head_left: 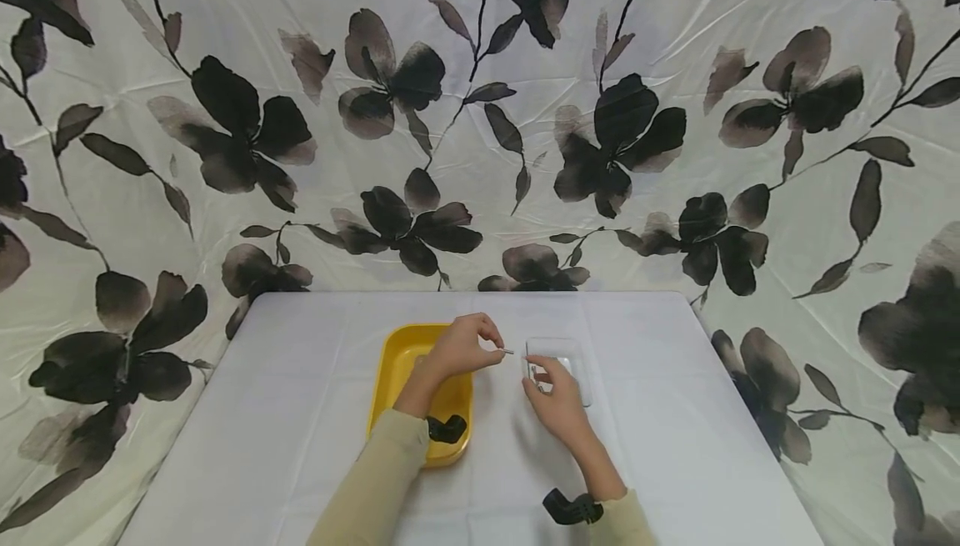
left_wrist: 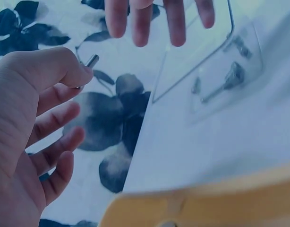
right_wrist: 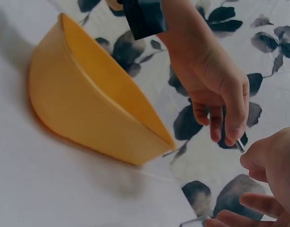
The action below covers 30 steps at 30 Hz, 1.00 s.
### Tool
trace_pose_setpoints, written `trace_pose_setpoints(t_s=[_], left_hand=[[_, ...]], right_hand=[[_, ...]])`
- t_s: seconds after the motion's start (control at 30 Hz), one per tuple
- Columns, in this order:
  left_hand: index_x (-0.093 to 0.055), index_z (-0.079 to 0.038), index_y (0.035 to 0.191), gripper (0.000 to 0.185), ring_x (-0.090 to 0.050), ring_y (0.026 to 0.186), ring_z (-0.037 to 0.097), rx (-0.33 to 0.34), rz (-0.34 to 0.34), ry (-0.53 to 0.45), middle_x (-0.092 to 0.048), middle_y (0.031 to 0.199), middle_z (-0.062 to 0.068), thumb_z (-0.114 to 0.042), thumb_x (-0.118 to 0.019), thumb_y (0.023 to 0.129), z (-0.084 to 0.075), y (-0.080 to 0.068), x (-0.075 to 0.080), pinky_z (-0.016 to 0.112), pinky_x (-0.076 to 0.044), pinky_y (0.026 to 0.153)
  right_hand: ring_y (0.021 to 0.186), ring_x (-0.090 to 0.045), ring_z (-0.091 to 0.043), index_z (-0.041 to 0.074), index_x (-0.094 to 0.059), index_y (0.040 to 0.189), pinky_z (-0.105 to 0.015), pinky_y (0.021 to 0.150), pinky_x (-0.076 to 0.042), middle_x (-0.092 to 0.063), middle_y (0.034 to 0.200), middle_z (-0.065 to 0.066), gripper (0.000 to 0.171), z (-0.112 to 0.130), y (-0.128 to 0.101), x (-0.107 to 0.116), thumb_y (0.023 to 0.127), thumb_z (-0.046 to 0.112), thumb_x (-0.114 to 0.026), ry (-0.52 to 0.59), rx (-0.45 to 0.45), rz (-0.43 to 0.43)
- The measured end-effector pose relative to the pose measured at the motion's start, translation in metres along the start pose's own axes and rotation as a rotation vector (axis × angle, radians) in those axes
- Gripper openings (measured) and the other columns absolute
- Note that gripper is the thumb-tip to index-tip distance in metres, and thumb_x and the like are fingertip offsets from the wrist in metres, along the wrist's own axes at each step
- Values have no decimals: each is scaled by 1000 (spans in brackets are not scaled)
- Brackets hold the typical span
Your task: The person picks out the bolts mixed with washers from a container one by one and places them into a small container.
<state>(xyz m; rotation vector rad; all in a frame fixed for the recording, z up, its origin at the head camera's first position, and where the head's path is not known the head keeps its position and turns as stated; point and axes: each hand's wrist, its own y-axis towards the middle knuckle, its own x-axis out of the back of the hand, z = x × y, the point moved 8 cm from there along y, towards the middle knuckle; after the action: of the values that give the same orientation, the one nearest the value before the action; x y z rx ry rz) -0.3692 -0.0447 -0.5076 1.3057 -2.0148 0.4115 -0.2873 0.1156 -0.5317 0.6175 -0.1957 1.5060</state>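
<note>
Counter (head_left: 300,413) under white cloth carries a yellow tray (head_left: 401,363) and a clear plastic box (head_left: 573,354); no legible writing. Left hand (head_left: 465,346) pinches a small metal pin (head_left: 507,352) above the counter between them. Right hand (head_left: 558,400), fingers relaxed, rests on the box. Only the left wrist view shows metal screws (left_wrist: 227,82) inside the box.

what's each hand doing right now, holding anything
Left hand: pinching a small metal pin between thumb and forefinger.
Right hand: fingers relaxed, holding nothing, at the clear tray.
</note>
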Motion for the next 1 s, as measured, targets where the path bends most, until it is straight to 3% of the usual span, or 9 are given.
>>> trace_pose_setpoints(t_s=[0.17, 0.5, 0.73, 1.0], left_hand=[[-75, -23, 78, 4, -56, 89, 14, -11, -16, 44, -60, 91, -12, -27, -76, 79, -8, 9, -9, 32, -48, 79], [-75, -24, 78, 4, -59, 98, 25, 54, -22, 24, -61, 94, -10, -28, -76, 79, -18, 19, -30, 34, -48, 80], [-74, -24, 78, 5, -56, 93, 17, 80, -34, 10, -60, 94, -10, -28, -77, 79, -18, 20, -43, 33, -49, 79], [-74, -24, 76, 3, -57, 92, 17, 72, -86, 24, -59, 91, -11, -26, -77, 78, -20, 24, -54, 30, -48, 76]], right_hand=[[104, -62, -37, 5, -61, 125, -38, 76, -56, -59, 125, -13, 35, -3, 2, 13, 90, 8, -66, -17, -8, -14], [108, -62, -35, 9, -62, 122, -40, 81, -54, -58, 127, -12, 33, -18, 0, 38, 90, 9, -66, -77, -60, -71], [106, -62, -35, 6, -63, 119, -40, 80, -55, -60, 123, -14, 31, -29, -3, 49, 88, 6, -67, -100, -48, -122], [120, -53, -33, 3, -62, 120, -47, 90, -49, -59, 126, -16, 32, -41, -4, 54, 89, 10, -66, -153, -100, -146]])
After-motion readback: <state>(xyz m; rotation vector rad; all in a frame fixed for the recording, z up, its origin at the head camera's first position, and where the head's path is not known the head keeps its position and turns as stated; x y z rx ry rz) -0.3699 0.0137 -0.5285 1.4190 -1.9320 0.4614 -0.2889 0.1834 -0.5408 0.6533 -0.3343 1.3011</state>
